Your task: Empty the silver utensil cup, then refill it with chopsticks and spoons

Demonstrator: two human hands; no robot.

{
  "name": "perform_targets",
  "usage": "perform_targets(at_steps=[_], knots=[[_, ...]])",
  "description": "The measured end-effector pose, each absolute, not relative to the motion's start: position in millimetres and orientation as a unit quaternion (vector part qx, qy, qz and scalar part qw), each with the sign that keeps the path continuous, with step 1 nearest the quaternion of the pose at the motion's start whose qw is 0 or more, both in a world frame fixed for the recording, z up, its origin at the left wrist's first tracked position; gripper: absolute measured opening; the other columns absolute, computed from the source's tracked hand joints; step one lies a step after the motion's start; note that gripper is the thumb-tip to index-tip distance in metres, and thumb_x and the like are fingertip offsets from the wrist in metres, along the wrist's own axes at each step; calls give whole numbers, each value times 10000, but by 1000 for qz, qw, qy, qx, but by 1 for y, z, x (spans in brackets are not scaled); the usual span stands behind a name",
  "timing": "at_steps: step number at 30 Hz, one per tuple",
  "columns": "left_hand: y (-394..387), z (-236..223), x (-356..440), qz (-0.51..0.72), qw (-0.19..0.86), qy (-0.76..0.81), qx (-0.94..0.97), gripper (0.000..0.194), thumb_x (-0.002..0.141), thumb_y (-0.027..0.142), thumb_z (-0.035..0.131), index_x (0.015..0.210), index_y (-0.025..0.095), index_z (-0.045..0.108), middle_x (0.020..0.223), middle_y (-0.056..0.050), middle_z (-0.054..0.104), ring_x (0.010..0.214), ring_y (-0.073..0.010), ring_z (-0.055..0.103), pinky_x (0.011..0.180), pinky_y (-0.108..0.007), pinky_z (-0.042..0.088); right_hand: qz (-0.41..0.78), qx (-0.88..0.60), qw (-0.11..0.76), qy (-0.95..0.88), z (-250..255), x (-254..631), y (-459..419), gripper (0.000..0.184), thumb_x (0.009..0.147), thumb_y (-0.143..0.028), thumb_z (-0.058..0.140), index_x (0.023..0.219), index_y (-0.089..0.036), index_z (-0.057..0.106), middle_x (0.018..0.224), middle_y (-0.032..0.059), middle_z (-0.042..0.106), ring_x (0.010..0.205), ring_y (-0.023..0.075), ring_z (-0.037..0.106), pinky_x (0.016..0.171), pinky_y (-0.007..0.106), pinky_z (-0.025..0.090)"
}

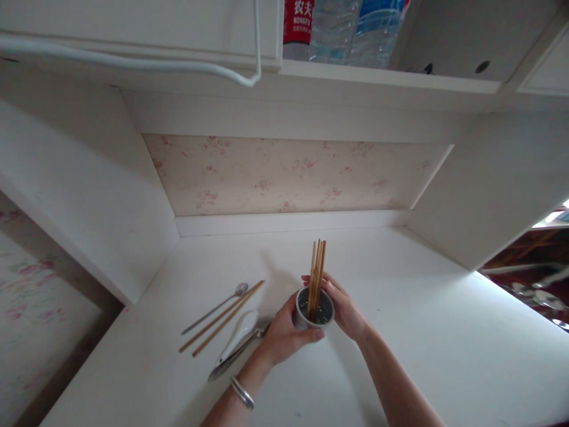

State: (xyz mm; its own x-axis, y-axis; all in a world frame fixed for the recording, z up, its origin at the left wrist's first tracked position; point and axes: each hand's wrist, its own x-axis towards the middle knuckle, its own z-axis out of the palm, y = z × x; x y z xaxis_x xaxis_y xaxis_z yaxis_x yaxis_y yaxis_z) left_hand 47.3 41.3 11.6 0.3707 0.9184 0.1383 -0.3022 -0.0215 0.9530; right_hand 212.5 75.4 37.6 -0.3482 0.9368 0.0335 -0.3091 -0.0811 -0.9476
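Observation:
A small white cup [313, 310] with a dark inside stands on the white desk [435, 332]. Several wooden chopsticks [317, 274] stand upright in it. My left hand [284, 333] wraps round the cup's near and left side, a silver bangle on its wrist. My right hand [344, 309] curls round the cup's far and right side. Left of the cup lie two loose chopsticks [221, 321], a metal spoon [219, 306], a white ceramic spoon [237, 337] and another metal utensil [235, 356].
The desk sits in an alcove with floral wallpaper [284, 175] at the back and white side panels. A shelf above holds water bottles [338, 29]. A white cable [133, 62] runs along the top left. The desk's left edge drops off.

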Motion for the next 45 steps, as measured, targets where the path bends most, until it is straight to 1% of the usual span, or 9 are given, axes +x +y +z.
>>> perform_targets(at_steps=[5,8,16,23,27,30,34,39,45], knots=[[41,11,49,468,638,290,538,776,629,245,851,1324,221,508,1290,-106,610,1199,-301,544,1051,-448,380,701,-240,423,-521,21,221,65,881,605,-579,811,1353,-255,474,1314,113,566,1168,309,540,989,435,399],[39,13,51,473,624,308,540,792,613,261,861,1323,226,511,1296,-106,601,1211,-307,532,1061,-448,374,703,-232,395,-544,18,223,68,1024,470,-543,890,1354,-248,467,1252,106,593,1140,303,544,993,427,386],[29,8,57,500,561,340,566,724,690,455,782,1309,203,505,1294,-116,592,1216,-312,519,1065,-451,368,704,-212,369,-569,20,224,75,849,460,-474,912,1184,-205,561,1063,75,650,945,240,591,830,348,456],[2,19,39,501,408,502,575,641,795,419,686,1363,252,440,1433,-106,475,1304,-272,457,1088,-404,365,701,-210,368,-573,25,227,70,747,538,-395,888,1177,-191,557,1080,67,638,945,217,567,813,320,431],[7,42,-5,427,291,593,618,307,875,450,542,1049,215,631,1073,-79,686,986,-228,639,903,-360,487,700,-217,362,-576,24,229,70,727,533,-358,887,1166,-201,566,1051,54,642,927,211,556,774,301,420],[22,52,-45,323,204,656,651,286,895,419,473,962,202,646,943,-65,707,857,-212,653,791,-318,492,701,-216,363,-575,23,230,70,703,541,-346,879,1157,-206,572,1044,47,633,922,211,550,763,298,413],[32,46,-84,173,93,702,685,249,903,319,437,876,205,657,915,-63,706,857,-209,645,775,-290,440,706,-201,370,-569,23,230,69,672,562,-320,869,1152,-207,569,1034,30,622,913,193,537,752,278,393],[33,30,-97,87,62,672,733,290,920,261,385,863,191,660,936,-92,687,927,-224,632,815,-288,413,710,-197,371,-566,23,229,69,660,559,-309,868,1140,-203,574,1015,23,621,892,184,532,736,270,384],[42,26,-96,68,103,682,721,247,899,232,398,829,180,629,896,-99,692,887,-223,632,757,-269,406,712,-205,371,-560,25,229,68,667,563,-323,859,1153,-203,573,1039,38,631,922,203,543,771,290,396]])
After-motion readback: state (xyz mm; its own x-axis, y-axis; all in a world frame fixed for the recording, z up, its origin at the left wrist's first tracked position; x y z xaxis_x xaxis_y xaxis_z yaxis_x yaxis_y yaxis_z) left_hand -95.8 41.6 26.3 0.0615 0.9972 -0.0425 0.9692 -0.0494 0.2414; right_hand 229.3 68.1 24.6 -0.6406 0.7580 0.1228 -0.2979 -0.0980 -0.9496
